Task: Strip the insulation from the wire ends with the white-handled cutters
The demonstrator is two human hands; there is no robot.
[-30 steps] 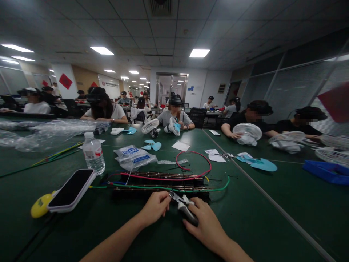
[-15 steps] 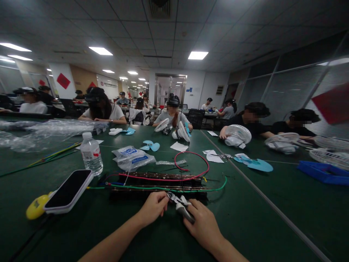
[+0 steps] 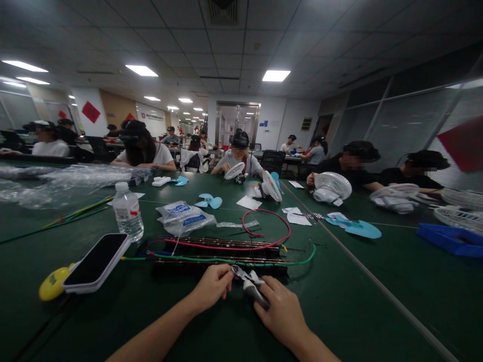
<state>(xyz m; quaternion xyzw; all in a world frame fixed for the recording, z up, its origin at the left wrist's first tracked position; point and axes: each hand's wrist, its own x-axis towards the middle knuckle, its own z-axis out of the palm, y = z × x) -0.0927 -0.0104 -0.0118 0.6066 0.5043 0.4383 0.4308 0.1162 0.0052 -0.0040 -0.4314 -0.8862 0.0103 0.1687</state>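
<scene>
My right hand (image 3: 281,309) is wrapped round a pair of cutting pliers (image 3: 252,285) with grey and white handles, their jaws pointing away and to the left. Close to the jaw tips, my left hand (image 3: 213,286) is closed in a pinch; whatever sits between its fingertips is too small to make out. Just beyond both hands lie two long black strips (image 3: 222,270) with copper-coloured lines along them. A green wire (image 3: 226,260) runs along the strips, and a red wire (image 3: 281,236) loops up behind them. Thin black ties cross the strips.
To the left are a phone (image 3: 96,264) resting on a yellow object (image 3: 53,285), and a water bottle (image 3: 127,213). Plastic bags (image 3: 184,219), blue fan blades (image 3: 209,201) and a blue tray (image 3: 451,239) lie farther off. Co-workers sit opposite with white fans (image 3: 332,188).
My hands and the pliers stay almost in place. Across the table, a co-worker's white fan parts have shifted to the right. The view has turned slightly.
</scene>
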